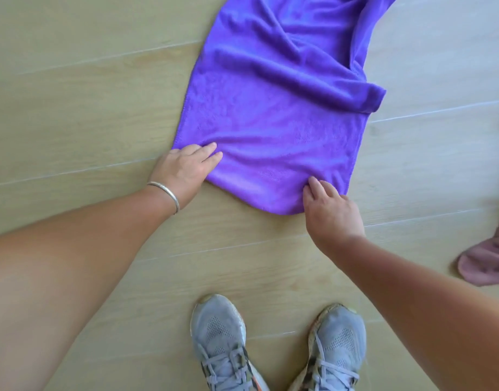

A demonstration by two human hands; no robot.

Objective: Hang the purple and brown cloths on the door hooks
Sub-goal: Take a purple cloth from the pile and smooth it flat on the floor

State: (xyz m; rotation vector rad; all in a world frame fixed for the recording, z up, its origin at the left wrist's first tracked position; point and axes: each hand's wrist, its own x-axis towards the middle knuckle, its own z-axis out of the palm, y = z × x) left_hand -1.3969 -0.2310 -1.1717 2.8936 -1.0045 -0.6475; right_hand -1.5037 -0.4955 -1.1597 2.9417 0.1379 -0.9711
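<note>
Early stage, nothing hung yet. Purple cloth (pixel 273 108) lies spread on the wood floor (pixel 73 108), centre to top of frame, a fold at its right edge. Left hand (pixel 183 170) pinches the near left corner, fingers curled into the fabric; right hand (pixel 330 213) grips the near right corner the same way. Brown cloth (pixel 488 263) sits crumpled on the floor at the right edge, untouched. Grey sneakers (pixel 276 345) at bottom centre. Door hooks not in view. Both cloths left to lift and hang.
</note>
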